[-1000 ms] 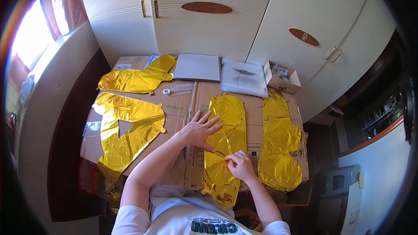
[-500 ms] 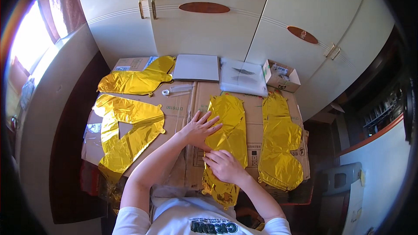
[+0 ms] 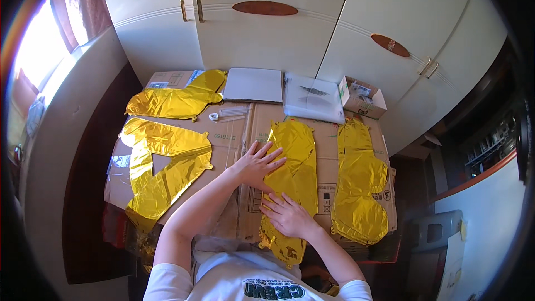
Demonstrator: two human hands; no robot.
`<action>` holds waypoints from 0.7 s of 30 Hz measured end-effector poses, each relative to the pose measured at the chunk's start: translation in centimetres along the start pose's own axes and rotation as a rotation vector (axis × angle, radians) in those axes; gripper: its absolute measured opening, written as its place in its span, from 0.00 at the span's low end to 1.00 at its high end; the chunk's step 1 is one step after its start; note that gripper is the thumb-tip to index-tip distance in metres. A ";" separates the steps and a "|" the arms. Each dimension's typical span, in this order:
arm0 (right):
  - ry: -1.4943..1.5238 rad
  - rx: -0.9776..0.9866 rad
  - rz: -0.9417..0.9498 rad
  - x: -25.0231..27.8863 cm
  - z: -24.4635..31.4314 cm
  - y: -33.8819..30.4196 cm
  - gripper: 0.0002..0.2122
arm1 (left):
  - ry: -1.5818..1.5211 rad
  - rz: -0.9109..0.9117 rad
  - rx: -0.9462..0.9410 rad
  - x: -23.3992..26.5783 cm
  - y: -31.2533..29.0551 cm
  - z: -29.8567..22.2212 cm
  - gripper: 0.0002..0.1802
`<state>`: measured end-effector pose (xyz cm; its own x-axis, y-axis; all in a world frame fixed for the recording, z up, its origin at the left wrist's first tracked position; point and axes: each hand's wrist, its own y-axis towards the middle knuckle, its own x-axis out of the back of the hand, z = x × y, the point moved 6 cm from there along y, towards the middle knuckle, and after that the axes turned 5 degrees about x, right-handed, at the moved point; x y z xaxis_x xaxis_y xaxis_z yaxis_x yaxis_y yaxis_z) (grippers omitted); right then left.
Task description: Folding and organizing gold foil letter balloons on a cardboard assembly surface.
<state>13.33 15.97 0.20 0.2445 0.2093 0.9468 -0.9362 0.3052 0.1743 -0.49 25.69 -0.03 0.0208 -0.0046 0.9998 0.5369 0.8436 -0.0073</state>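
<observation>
A long flat gold foil balloon [image 3: 298, 161] lies lengthwise before me on a cardboard-covered table, its near end close to my shirt. My left hand [image 3: 258, 165] rests on its left edge with fingers spread. Lower down, my right hand [image 3: 288, 216] lies flat on the same foil, fingers stretched out toward the upper left. To the left is another gold foil balloon [image 3: 167, 150] with a triangular opening, and behind it a bent gold foil balloon [image 3: 173, 102]. On the right a gold foil balloon [image 3: 361, 184] with a rounded, bulging outline lies flat.
Along the back stand a white flat board [image 3: 253, 85], a clear plastic packet [image 3: 314, 98] and a small open carton [image 3: 362, 99]. Thin clear straws [image 3: 233, 111] and a white ribbon roll [image 3: 213, 116] lie near the middle. Cabinets [image 3: 267, 39] rise behind the table.
My right hand's fingers have straightened and spread on the foil; before, they were more curled. The left hand stays in nearly the same place.
</observation>
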 end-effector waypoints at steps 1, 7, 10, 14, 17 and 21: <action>0.002 -0.003 0.005 -0.1 0.0 -0.1 0.20 | 0.003 -0.003 -0.003 0.0 0.0 0.0 0.59; -0.029 0.041 -0.002 0.0 0.1 -0.1 0.20 | -0.034 -0.154 0.013 -0.6 -0.1 0.9 0.54; -0.039 0.045 -0.011 0.0 0.1 -0.1 0.20 | -0.038 -0.186 0.023 -0.6 0.2 1.2 0.55; -0.042 0.054 -0.021 0.3 0.2 -0.1 0.19 | -0.025 -0.194 0.067 -0.4 0.3 1.4 0.57; -0.048 0.058 -0.014 0.4 0.2 -0.1 0.19 | -0.008 -0.190 0.092 -0.3 0.3 1.5 0.57; -0.052 0.054 -0.007 0.3 0.2 -0.1 0.19 | 0.002 -0.190 0.139 0.1 0.2 1.6 0.57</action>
<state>13.45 15.81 0.52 0.2393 0.1586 0.9579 -0.9471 0.2554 0.1943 -1.68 26.74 0.14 -0.0682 -0.1711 0.9829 0.4100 0.8933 0.1840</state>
